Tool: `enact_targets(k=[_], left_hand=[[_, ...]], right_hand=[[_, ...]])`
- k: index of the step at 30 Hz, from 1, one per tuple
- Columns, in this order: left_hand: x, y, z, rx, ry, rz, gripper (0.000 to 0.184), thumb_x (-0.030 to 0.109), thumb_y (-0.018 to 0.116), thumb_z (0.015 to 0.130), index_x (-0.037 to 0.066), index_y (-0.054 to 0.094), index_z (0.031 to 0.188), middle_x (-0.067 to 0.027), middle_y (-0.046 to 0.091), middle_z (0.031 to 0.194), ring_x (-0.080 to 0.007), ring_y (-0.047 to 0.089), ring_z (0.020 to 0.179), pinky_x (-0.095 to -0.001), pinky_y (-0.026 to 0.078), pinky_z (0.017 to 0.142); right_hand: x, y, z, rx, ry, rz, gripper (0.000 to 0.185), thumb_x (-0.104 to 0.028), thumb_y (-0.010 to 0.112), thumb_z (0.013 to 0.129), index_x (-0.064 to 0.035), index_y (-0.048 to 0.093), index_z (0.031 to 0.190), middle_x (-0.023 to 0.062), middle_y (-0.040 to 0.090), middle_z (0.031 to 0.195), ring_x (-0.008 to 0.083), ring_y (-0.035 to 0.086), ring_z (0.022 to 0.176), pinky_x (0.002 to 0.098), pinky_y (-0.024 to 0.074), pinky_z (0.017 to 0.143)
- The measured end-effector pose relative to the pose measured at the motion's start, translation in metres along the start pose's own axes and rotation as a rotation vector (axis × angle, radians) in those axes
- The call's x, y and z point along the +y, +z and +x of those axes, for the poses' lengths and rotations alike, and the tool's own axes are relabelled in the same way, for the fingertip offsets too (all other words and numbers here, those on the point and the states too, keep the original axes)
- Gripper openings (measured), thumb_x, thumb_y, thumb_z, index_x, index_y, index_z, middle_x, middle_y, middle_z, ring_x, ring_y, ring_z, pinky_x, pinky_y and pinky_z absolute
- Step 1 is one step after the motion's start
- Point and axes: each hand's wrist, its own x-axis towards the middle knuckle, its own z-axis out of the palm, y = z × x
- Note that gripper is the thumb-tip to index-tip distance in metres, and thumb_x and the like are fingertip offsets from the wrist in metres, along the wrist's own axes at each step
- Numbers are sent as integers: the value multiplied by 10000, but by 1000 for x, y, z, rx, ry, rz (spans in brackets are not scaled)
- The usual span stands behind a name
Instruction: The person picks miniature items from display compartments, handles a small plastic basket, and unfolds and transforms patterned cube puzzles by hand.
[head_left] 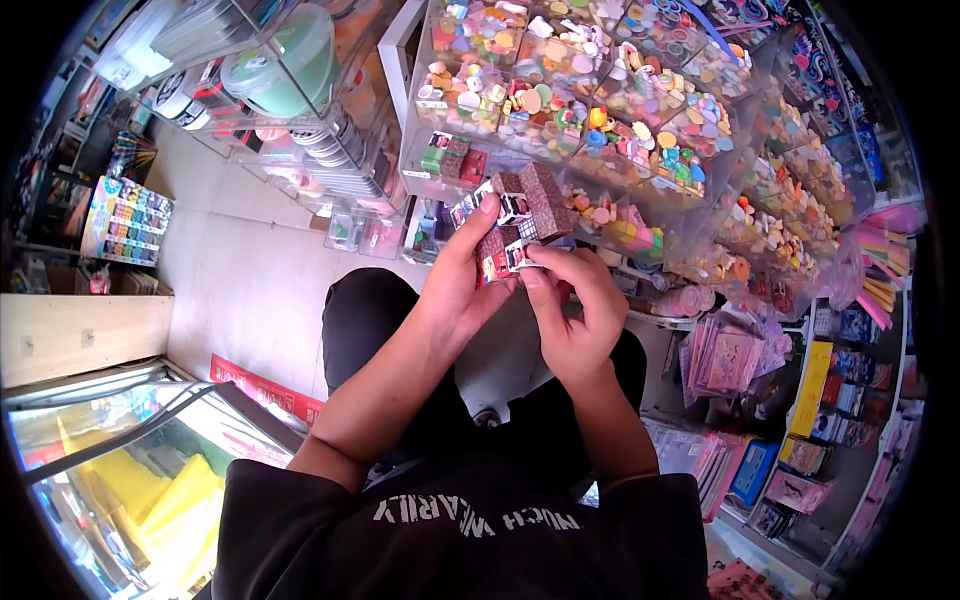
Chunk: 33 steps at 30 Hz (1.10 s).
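My left hand [458, 278] is wrapped round a cluster of small boxes [543, 196] with a brownish-pink pattern and printed photo faces. Its thumb presses on the near side of the cluster. My right hand [582, 312] pinches a small photo-printed box [518, 255] at the lower edge of the cluster, between thumb and index finger. More small boxes [446, 155], green and red ones among them, lie in a clear compartment just beyond my left hand. How the held boxes are joined, if at all, I cannot tell.
Clear acrylic bins [560, 120] full of colourful small charms rise in front of me. A wire rack [270, 130] with tubs stands at the left. Pink packets [728, 357] hang at the right. A glass case [130, 480] stands at the lower left, close to my arm.
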Motion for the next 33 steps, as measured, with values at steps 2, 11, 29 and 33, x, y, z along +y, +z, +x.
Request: enact_targets(k=[2,11,29,33], left_hand=[[-2,-2,1,37,7,48,454,395,531,1025,53,545,1322,-139,674,1199,-261,662,1100,-429,525,980],[-8,-10,0,32,54,119,463,390,544,1017,37,544,1316,-147,679,1180,-271,667,1086,-437,519,976],[-4,2,-6,63,102,236,342,212,673,959,21,575,1224,-95,674,1123,-196,677,1028,-368,560,901],[-5,-7,-4,50,102,239,383,241,680,954,19,573,1248,-96,676,1130,-195,679,1028,-363,561,893]], right_hand=[[-3,0,1,-4,21,12,219,14,752,849,-6,710,1064,70,683,875,103,555,643,222,401,536],[-13,5,8,71,149,84,246,-22,807,795,-73,725,1021,19,626,724,102,476,557,258,332,475],[-12,-18,48,-57,390,-174,290,-286,714,921,-36,635,1046,94,602,664,235,596,557,363,438,529],[-10,-12,45,-17,280,-235,298,-286,719,914,-33,635,1046,101,619,677,250,609,567,372,456,542]])
